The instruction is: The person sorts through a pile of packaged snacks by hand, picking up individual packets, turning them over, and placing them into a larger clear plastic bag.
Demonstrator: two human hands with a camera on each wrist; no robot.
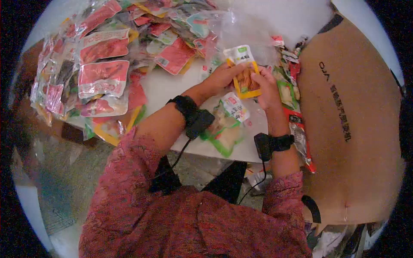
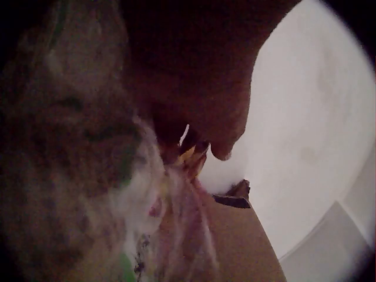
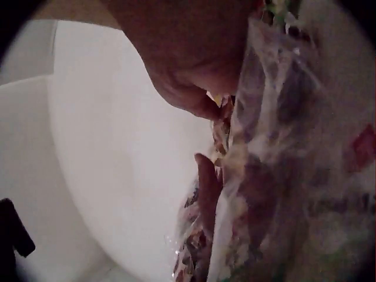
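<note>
A yellow-edged food packet with a white top (image 1: 246, 84) is held up over the white table (image 1: 172, 92) in the head view. The left hand (image 1: 224, 77) pinches its left side, thumb across the front. On its right edge the right hand (image 1: 267, 88) grips with thumb and fingers. Just below lies a green-edged packet (image 1: 228, 133) on the table. Both wrist views are dark: the left hand (image 2: 200, 88) and the right hand (image 3: 188, 70) show beside blurred clear plastic (image 3: 264, 147), and the packet is mostly hidden there.
A large heap of red, yellow and clear packets (image 1: 103, 77) covers the table's left and back. More packets (image 1: 286, 90) lie along the right side, against a big cardboard box (image 1: 344, 129). Clear plastic bags (image 1: 241, 28) lie behind the hands.
</note>
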